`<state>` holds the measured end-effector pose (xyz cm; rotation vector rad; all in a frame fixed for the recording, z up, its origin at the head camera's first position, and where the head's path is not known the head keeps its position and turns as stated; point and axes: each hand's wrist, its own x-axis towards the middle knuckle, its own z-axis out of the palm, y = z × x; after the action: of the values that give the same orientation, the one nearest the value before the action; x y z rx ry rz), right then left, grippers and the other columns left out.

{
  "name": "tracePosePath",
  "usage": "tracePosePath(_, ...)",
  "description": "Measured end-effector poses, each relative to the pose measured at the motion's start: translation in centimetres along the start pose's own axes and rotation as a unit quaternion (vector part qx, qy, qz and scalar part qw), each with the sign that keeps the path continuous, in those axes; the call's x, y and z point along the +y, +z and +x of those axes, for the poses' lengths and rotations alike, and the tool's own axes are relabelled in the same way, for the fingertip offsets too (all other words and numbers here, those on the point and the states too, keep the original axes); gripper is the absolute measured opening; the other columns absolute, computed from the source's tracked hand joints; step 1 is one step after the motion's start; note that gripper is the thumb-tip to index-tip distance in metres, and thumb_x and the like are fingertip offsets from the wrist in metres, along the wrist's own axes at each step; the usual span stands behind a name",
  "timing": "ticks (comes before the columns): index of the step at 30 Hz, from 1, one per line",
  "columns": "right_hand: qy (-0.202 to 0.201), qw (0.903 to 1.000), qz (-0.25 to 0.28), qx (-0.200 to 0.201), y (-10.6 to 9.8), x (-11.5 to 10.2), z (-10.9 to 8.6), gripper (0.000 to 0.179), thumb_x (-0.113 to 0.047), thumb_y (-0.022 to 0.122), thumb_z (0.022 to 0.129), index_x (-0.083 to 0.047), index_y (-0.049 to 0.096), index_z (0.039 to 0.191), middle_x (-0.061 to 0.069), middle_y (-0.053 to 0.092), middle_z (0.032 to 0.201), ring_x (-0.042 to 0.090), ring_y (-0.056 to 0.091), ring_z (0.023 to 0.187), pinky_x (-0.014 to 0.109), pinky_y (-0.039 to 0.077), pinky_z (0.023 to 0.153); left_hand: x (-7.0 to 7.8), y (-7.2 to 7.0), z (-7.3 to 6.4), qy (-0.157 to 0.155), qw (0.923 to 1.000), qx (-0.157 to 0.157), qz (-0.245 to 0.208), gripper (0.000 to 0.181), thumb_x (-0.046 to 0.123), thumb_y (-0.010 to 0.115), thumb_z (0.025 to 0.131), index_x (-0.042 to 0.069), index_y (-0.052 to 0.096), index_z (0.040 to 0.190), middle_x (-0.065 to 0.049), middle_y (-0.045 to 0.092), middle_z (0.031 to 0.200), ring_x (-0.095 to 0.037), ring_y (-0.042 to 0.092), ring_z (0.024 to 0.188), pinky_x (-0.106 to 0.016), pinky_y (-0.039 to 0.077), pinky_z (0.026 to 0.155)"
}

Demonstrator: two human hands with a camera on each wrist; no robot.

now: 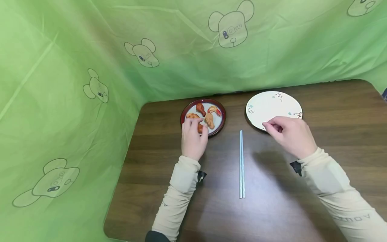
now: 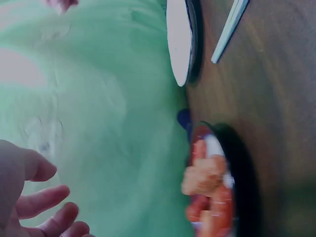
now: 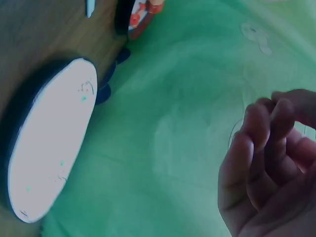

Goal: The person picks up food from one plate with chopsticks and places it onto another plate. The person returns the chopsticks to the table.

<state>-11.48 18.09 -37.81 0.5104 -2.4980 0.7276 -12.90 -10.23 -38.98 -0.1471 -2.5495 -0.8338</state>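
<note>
My left hand (image 1: 193, 143) hovers over the near left part of a red-rimmed plate (image 1: 224, 117), its fingers relaxed and apart, holding nothing. On that plate lie a drumstick (image 1: 200, 109), a shrimp (image 1: 215, 110), a breaded chicken piece (image 1: 209, 121), a golden-brown piece (image 1: 192, 116) and a reddish-brown piece (image 1: 200, 128) partly hidden by the hand. Above the near edge of a white plate (image 1: 269, 109) is my right hand (image 1: 291, 136). Its fingers are loosely bent with the thumb close to them, and the right wrist view shows nothing held in the fingers (image 3: 237, 168).
Two light-blue chopsticks (image 1: 242, 164) lie side by side on the brown wooden table (image 1: 145, 168), between the forearms. Green cloth (image 1: 181, 50) with bear-head outlines hangs behind the table and along its left side.
</note>
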Motion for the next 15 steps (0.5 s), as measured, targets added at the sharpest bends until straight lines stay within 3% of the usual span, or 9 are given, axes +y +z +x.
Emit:
tracePosePath(3,-0.004,0.9974,0.034,-0.063,0.9,0.0,-1.1,0.003,-0.01,0.069,0.083,-0.013,0.069,0.083,-0.011,0.054,0.062,0.001,0.044,0.056,0.019,0.038,0.053,-1.7,0.7,-0.5,-0.066,0.9961,0.021,-0.053,0.02,0.017,0.06,0.089,0.006,0.069,0.104,-0.008,0.06,0.091,-0.021,0.059,0.08,-0.032,0.052,0.07)
tracePosePath(4,-0.01,0.9939,0.046,-0.099,1.3,0.0,-1.5,0.009,-0.009,0.068,0.084,-0.011,0.069,0.092,-0.011,0.056,0.066,0.0,0.047,0.06,0.02,0.042,0.055,-2.4,1.0,-0.6,-0.094,0.9928,0.023,-0.071,0.019,0.016,0.06,0.089,0.006,0.069,0.103,-0.008,0.061,0.086,-0.018,0.059,0.074,-0.029,0.052,0.066)
tracePosePath(6,-0.016,0.981,0.072,-0.179,1.9,0.0,-2.3,0.022,-0.007,0.067,0.084,-0.007,0.065,0.106,-0.01,0.058,0.074,0.001,0.051,0.067,0.023,0.048,0.06,-3.8,1.6,-0.9,-0.152,0.9802,0.02,-0.126,0.018,0.013,0.059,0.09,0.004,0.068,0.103,-0.008,0.063,0.078,-0.011,0.057,0.06,-0.023,0.05,0.058)
tracePosePath(7,-0.021,0.973,0.084,-0.214,2.2,-0.1,-2.7,0.028,-0.005,0.068,0.084,-0.006,0.062,0.111,-0.009,0.058,0.077,0.002,0.052,0.069,0.025,0.05,0.062,-4.4,2.0,-1.0,-0.186,0.9692,0.017,-0.161,0.019,0.012,0.058,0.09,0.002,0.067,0.103,-0.008,0.063,0.074,-0.007,0.056,0.056,-0.02,0.05,0.055)
tracePosePath(8,-0.027,0.9645,0.096,-0.245,2.5,-0.2,-3.0,0.032,-0.004,0.068,0.084,-0.005,0.06,0.115,-0.008,0.057,0.079,0.002,0.052,0.071,0.027,0.05,0.064,-5.1,2.3,-1.1,-0.218,0.9553,0.015,-0.2,0.019,0.01,0.057,0.091,-0.001,0.066,0.104,-0.01,0.064,0.071,-0.005,0.055,0.053,-0.018,0.05,0.053)
tracePosePath(10,-0.033,0.9528,0.113,-0.28,3.2,-0.4,-3.6,0.035,-0.004,0.069,0.082,-0.005,0.058,0.115,-0.008,0.055,0.081,0.003,0.051,0.074,0.028,0.05,0.065,-6.3,3.0,-1.3,-0.283,0.9181,0.01,-0.278,0.021,0.007,0.054,0.093,-0.006,0.062,0.108,-0.011,0.062,0.069,-0.003,0.056,0.049,-0.015,0.051,0.05)
tracePosePath(13,-0.038,0.9506,0.123,-0.282,4.3,-0.9,-4.4,0.032,-0.005,0.071,0.08,-0.006,0.06,0.111,-0.008,0.054,0.081,0.003,0.051,0.074,0.028,0.05,0.066,-7.7,3.9,-1.5,-0.359,0.8544,0.008,-0.376,0.025,0.004,0.048,0.096,-0.011,0.053,0.115,-0.012,0.059,0.07,-0.007,0.059,0.047,-0.019,0.055,0.046)
tracePosePath(15,-0.04,0.9522,0.126,-0.275,5.1,-1.2,-4.9,0.031,-0.004,0.072,0.079,-0.007,0.062,0.108,-0.008,0.055,0.081,0.004,0.052,0.075,0.028,0.05,0.066,-8.3,4.5,-1.5,-0.389,0.8243,0.001,-0.411,0.03,0.005,0.046,0.097,-0.01,0.045,0.123,-0.011,0.059,0.072,-0.01,0.061,0.047,-0.023,0.057,0.047)
